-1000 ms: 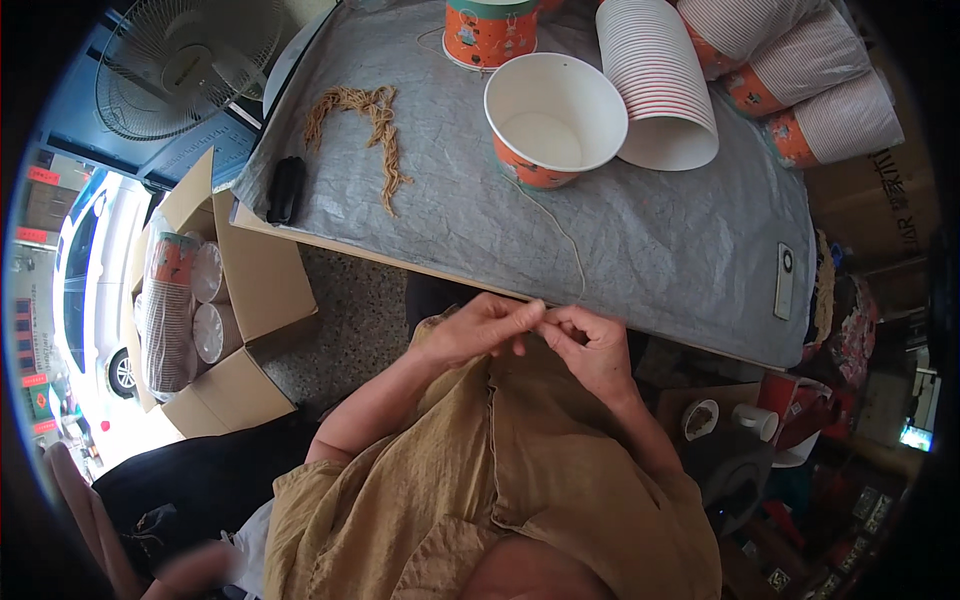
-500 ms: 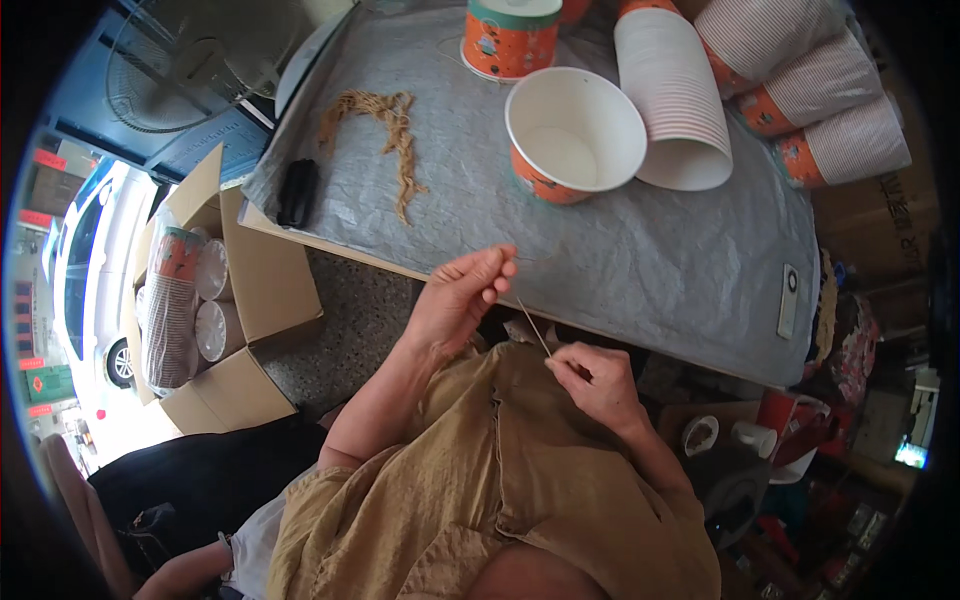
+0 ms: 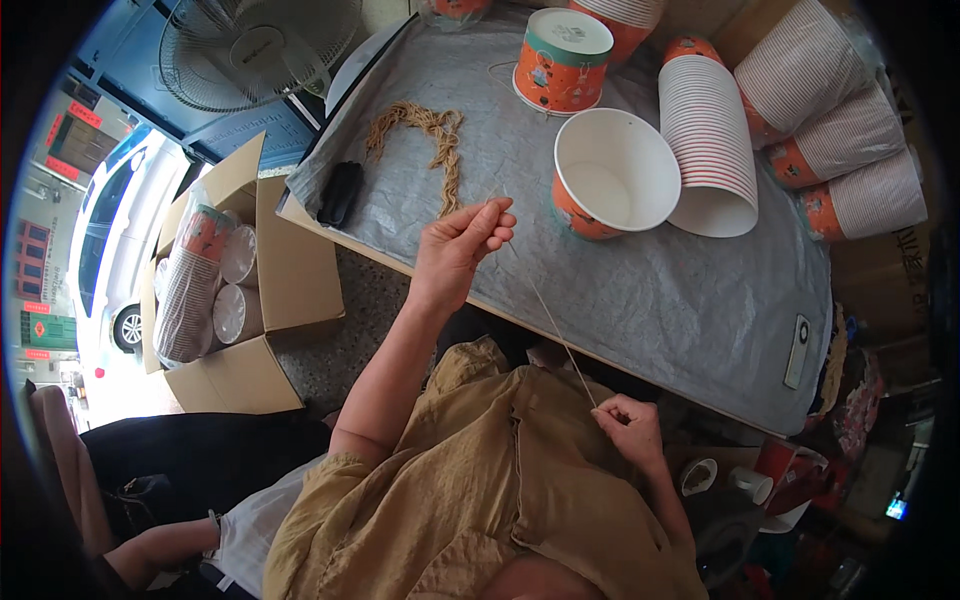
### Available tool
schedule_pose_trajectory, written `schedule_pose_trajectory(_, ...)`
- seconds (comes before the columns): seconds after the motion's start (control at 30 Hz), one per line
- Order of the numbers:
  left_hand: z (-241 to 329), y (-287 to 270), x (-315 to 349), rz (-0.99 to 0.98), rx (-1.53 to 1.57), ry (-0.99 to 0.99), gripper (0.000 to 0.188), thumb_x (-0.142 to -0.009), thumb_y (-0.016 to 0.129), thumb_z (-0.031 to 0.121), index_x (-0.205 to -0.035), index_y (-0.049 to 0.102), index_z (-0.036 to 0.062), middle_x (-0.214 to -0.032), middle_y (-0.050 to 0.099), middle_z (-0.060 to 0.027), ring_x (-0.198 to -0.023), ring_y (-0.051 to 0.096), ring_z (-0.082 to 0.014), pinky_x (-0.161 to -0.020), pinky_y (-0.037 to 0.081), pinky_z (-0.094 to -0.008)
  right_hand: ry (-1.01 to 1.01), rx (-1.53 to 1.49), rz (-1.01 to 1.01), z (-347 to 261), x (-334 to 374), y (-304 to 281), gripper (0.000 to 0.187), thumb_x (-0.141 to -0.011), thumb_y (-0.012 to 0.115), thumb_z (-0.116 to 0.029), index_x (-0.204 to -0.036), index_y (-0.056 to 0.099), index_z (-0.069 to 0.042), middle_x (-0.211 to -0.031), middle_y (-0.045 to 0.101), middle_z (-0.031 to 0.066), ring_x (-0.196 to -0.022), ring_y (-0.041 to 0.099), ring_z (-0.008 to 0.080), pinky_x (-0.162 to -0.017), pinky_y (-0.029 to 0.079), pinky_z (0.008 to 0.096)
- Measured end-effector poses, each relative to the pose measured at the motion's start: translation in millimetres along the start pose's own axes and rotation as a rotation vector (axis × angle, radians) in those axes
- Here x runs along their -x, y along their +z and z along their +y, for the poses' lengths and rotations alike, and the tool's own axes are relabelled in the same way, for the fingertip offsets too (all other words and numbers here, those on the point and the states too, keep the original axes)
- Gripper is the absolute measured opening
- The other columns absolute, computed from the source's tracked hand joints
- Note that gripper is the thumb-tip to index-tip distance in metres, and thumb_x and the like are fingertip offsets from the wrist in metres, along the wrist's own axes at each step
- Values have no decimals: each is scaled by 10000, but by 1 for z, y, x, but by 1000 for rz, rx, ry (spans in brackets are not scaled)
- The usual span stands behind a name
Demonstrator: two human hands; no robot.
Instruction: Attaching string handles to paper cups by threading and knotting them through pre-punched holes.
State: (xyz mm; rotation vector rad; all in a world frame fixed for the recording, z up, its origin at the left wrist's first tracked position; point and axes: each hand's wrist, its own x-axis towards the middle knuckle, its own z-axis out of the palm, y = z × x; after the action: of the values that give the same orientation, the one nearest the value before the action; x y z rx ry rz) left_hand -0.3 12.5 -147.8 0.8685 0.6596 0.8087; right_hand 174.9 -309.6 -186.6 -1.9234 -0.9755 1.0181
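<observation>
A thin pale string (image 3: 563, 345) runs at a slant between my two hands. My left hand (image 3: 458, 250) pinches it above the table's near edge, and a short end loops up past the fingertips. Lower and to the right, close to my shirt, my right hand (image 3: 630, 430) is closed on the other part of the string. Beyond my left hand lies a loose bundle of tan strings (image 3: 447, 150) on the grey table cover (image 3: 640, 290). An open white-lined paper tub (image 3: 620, 180) with an orange outside stands to the right of my left hand.
Behind stands an upside-down orange tub (image 3: 563, 65); a nested tub stack (image 3: 708, 140) lies beside the open one. More wrapped stacks (image 3: 830, 110) sit at far right. At left are a black object (image 3: 341, 194), a carton (image 3: 300, 270), a fan (image 3: 258, 55) and another person's arm (image 3: 165, 545).
My hands have moved farther apart, the left one up and leftward, the right one down and rightward. A longer length of string now stretches between them. The whole view has shifted.
</observation>
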Motion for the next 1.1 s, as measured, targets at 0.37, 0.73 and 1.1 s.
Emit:
schedule_pose_trajectory(0.37,-9,5,2,6,-72,1,312,-1038,634,209,-1255,690,-8,-1017,729,-26,-826,632,-43,-763,523,-182,162,-125,-72,20,14,-19,83,-886,763,-71,-872,734,5,-686,661,-21,-630,548,11,-573,450,209)
schedule_pose_trajectory(0.73,-7,25,27,-80,-248,38,298,-997,695,178,-1236,715,2,-910,711,-8,-795,652,-67,-736,520,-219,-419,718,297,-73,-9,-39,357,-859,772,-146,-1177,675,-16,-1162,710,162,-1050,659,389,-877,525,438)
schedule_pose_trajectory(1.1,-25,46,55,-138,-138,8,196,-949,740,99,-1115,736,-5,-938,757,-60,-806,713,-109,-691,573,-230,-338,-591,4,-122,-92,31,285,-1077,550,-178,-1265,571,35,-974,680,47,-857,617,72,-764,512,232)
